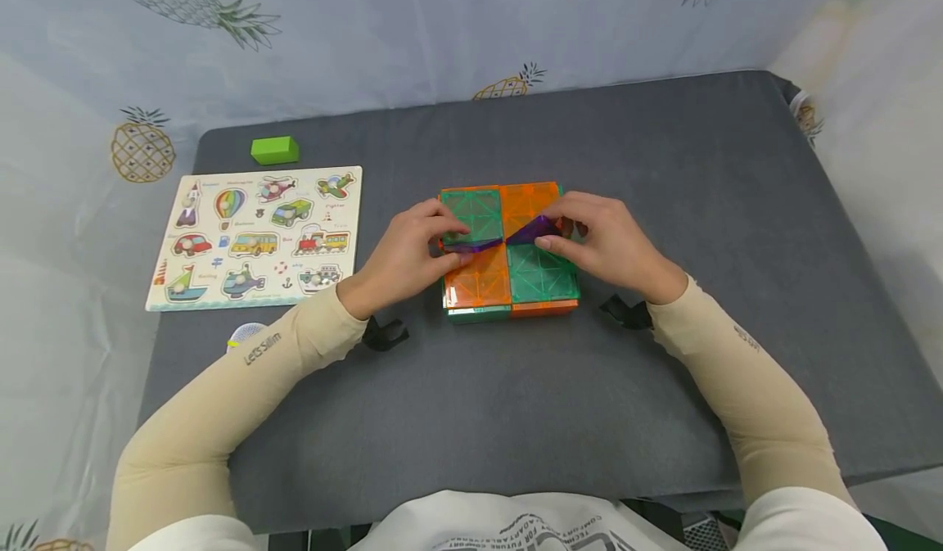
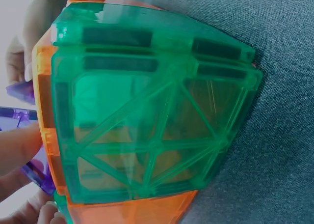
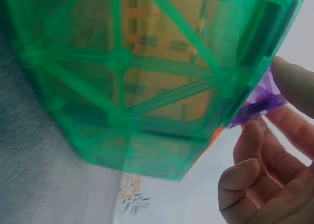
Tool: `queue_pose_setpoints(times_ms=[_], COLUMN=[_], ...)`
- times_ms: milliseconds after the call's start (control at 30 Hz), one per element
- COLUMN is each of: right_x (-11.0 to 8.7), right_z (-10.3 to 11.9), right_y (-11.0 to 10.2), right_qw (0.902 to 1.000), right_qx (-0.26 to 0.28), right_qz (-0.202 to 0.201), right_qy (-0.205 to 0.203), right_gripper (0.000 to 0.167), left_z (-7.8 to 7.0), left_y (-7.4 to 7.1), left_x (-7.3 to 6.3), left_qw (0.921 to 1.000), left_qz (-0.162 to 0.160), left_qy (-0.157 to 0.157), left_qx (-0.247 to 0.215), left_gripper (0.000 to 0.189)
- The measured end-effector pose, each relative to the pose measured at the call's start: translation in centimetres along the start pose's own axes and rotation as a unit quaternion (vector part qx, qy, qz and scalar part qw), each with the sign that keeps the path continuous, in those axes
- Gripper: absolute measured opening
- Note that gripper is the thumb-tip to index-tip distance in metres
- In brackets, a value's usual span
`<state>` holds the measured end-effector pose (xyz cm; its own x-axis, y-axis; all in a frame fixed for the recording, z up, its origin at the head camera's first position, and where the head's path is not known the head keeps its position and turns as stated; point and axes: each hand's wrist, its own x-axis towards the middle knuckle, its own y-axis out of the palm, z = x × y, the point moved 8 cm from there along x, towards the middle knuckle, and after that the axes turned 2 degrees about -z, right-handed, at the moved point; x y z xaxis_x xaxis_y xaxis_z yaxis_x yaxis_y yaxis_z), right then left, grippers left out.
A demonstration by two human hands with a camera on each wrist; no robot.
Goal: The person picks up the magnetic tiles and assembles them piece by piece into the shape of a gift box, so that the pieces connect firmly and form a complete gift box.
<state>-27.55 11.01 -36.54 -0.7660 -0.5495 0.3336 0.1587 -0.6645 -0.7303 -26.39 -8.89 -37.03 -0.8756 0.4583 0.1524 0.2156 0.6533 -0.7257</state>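
Observation:
A box built of translucent magnetic tiles has a checkered top, with green tiles [image 1: 471,211] and orange tiles [image 1: 477,279] alternating. My left hand [image 1: 418,248] pinches a purple magnetic tile [image 1: 477,246] between thumb and fingers over the left half of the top. Over the right half, my right hand [image 1: 611,244] pinches another purple magnetic tile [image 1: 532,230], tilted up. The inner corners of both purple tiles come close together at the middle of the box. Green side tiles [image 2: 157,145] fill much of the left wrist view. In the right wrist view, thumb and fingers grip the purple tile [image 3: 262,98].
A wooden vehicle puzzle board [image 1: 254,240] lies left of the box, with a green block [image 1: 275,151] behind it. A white round object [image 1: 245,334] is partly hidden by the left sleeve. Black straps [image 1: 385,335] hang at the wrists. The grey table [image 1: 508,420] meets a pineapple-print curtain [image 1: 412,35].

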Motion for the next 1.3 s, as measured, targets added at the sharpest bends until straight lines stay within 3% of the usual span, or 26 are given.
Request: queue_pose_setpoints(times_ms=[200,400,667,933,1167,1300], right_x=[-1.4,-2.6,-2.7,-2.6,-2.6,-3.0], right_z=[-1.9,-3.0,-3.0,-2.8,-3.0,-3.5], right_y=[-0.1,0.5,0.9,0.7,0.7,0.9], right_qw=[0.9981,0.9936,0.9942,0.9961,0.9953,0.9888], right_qx=[0.016,0.033,0.039,0.037,0.030,0.042], right_qz=[0.015,0.053,0.055,0.050,0.059,0.089], right_qy=[0.058,0.094,0.083,0.064,0.071,0.112], right_gripper=[0.041,0.050,0.048,0.045,0.047,0.063], left_z=[0.8,1.1,1.0,0.2,0.4,1.0], left_y=[-0.3,-0.6,-0.6,-0.5,-0.4,-0.3], left_x=[-0.5,-0.8,-0.6,0.2,0.6,0.3], left_qw=[0.9994,0.9988,0.9983,0.9978,0.9987,0.9998], left_qz=[-0.006,-0.032,-0.049,-0.042,-0.039,-0.018], left_qy=[-0.025,-0.017,0.012,0.040,0.016,-0.013], left_qx=[-0.021,-0.032,-0.029,0.032,0.029,-0.001], left_gripper=[0.042,0.022,0.012,0.012,0.012,0.019])
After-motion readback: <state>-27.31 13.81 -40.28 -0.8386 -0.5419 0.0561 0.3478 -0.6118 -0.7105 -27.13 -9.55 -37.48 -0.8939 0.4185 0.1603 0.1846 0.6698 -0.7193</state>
